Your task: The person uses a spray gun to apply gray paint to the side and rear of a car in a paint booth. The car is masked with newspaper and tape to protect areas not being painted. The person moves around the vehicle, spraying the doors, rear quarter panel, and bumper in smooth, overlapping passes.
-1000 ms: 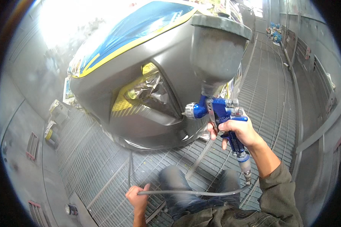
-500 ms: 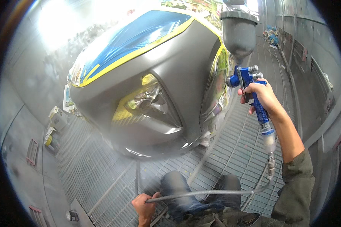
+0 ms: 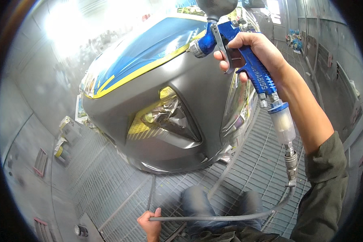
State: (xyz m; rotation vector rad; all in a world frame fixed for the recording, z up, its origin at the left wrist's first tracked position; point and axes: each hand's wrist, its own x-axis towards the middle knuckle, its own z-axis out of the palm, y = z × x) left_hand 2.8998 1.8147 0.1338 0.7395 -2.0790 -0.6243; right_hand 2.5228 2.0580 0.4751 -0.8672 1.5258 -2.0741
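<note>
My right hand (image 3: 266, 54) is wrapped round the grip of a blue spray gun (image 3: 250, 66), fingers at its trigger. A dark grey paint cup (image 3: 218, 7) sits on top, cut off by the upper edge. The nozzle points left, in front of a grey car bumper (image 3: 181, 74). Under the grip hang a clear filter (image 3: 283, 123) and a metal coupling, joined to a grey air hose (image 3: 226, 218). That hose sags across above my legs to my left hand (image 3: 150, 224), which is closed round it low in the picture. Whether paint is coming out I cannot make out.
Blue film (image 3: 149, 42) with yellow tape (image 3: 149, 66) covers the area above the bumper; crumpled masking (image 3: 169, 113) fills its opening. The floor is metal grating (image 3: 105, 173). Cans and boxes (image 3: 63, 147) stand at the left, with a small can (image 3: 81, 230) lower down.
My right hand has brought the spray gun up and left, across the bumper's upper right part. The haze at the bumper's lower edge has thinned. My left hand is slightly lower, still on the hose.
</note>
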